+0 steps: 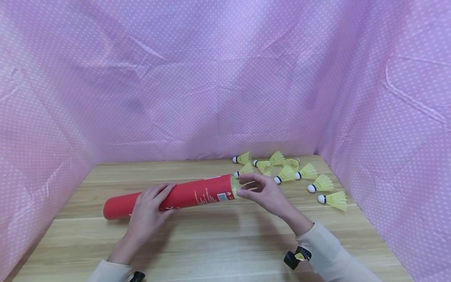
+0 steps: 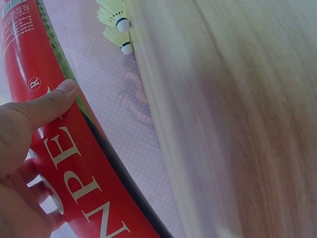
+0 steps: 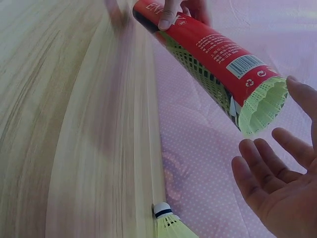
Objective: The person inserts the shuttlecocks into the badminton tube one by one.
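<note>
A long red shuttlecock tube [image 1: 201, 192], printed with white lettering and a barcode, is held tilted above the table, its mouth end raised to the right. My left hand [image 1: 149, 211] grips it around the middle, thumb [image 2: 57, 101] lying along the printed side. At the mouth, the yellow-green skirt of a shuttlecock [image 3: 262, 106] shows, slightly past the rim; its cork is hidden. Beside this end is my right hand [image 1: 266, 194], fingers spread and loosely bent. Its thumb [image 3: 299, 91] is by the rim; whether it touches cannot be told.
Several yellow shuttlecocks with white corks, such as one at the right [image 1: 332, 200] and one near the back edge [image 1: 242, 158], lie on the wooden table [image 1: 211, 250]. Pink dotted cloth [image 1: 218, 78] hangs behind and at both sides.
</note>
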The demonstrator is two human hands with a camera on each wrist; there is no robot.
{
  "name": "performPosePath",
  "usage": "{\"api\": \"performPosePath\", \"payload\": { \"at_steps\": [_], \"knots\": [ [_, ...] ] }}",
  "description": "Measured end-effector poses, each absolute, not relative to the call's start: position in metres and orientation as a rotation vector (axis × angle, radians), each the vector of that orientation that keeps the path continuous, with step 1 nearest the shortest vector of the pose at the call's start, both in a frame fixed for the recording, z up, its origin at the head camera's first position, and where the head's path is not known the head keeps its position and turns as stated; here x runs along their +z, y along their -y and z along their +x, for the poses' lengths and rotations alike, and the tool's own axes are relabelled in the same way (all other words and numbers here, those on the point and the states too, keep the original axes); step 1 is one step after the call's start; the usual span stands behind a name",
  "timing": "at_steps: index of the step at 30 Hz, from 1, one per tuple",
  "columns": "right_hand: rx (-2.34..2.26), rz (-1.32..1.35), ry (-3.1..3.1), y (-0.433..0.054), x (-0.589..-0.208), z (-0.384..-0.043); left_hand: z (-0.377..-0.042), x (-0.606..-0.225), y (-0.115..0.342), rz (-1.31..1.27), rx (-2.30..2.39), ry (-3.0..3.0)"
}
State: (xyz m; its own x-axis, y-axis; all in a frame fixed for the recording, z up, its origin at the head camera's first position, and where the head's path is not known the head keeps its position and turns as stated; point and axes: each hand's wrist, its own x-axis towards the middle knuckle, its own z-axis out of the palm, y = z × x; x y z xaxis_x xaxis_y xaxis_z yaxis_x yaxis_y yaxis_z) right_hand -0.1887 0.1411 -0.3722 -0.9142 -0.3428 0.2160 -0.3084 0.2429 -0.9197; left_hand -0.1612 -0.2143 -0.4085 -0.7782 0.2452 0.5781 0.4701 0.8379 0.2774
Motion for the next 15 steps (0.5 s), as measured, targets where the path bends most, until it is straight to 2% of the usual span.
{"api": "performPosePath", "payload": {
  "at_steps": [15],
  "knots": [
    [-1.757,-0.62,-2.503,-0.137,-0.3744,-0.1896,-0.1625,-0.4106,0.2156,-0.55,-0.547,2.449]
  ]
}}
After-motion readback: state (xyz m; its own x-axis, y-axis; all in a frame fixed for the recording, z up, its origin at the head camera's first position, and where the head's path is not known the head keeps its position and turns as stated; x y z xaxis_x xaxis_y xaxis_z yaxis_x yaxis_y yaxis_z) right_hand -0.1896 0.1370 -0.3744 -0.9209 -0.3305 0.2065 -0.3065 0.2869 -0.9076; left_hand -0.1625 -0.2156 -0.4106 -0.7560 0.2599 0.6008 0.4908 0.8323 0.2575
